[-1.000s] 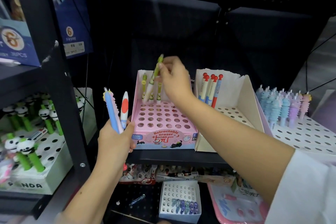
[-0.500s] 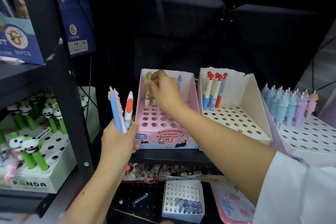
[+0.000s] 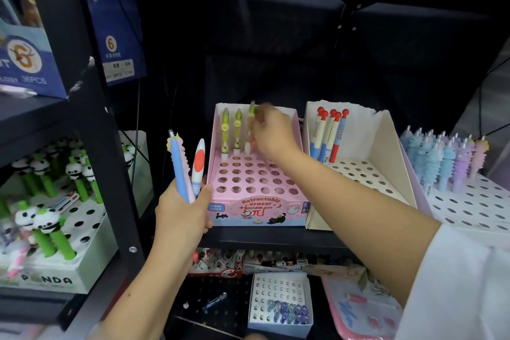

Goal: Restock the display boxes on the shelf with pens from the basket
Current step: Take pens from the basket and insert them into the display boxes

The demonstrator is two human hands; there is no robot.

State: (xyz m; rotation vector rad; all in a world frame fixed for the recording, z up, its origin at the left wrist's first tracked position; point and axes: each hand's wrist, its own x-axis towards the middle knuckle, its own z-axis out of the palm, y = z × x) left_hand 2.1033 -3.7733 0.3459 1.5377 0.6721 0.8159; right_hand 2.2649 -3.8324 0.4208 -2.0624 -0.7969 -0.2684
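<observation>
Pens stand in the far row of the pink display box [image 3: 256, 182] on the black shelf [image 3: 276, 239]: two green pens [image 3: 231, 130] upright in the leftmost holes, and a third green pen [image 3: 250, 130], blurred, just right of them with its lower end at a hole. The right hand [image 3: 271, 132] reaches over the box from the right, its grip closed on this third pen near the top, fingers curled round it. The other holes of the pink box that show are vacant.

The left hand [image 3: 183, 210] is near the left front corner of the pink box, its grip closed round a bundle held upright: a blue pen [image 3: 178, 171], a pink ridged pen [image 3: 187, 165] behind it, and a white pen with a red oval [image 3: 198, 165] to the right.

Right of the pink box, touching it, stands a cream display box [image 3: 386, 146] with four red-topped pens [image 3: 328, 135] in its far left corner. Further right, a white perforated tray [image 3: 474, 201] carries fuzzy blue and purple pens [image 3: 444, 154]. On the left shelf unit a box marked PANDA [image 3: 55, 279] holds panda-topped green pens [image 3: 49, 229]. Below the shelf lies a small white box [image 3: 278, 301] with bluish pens in its near holes.
</observation>
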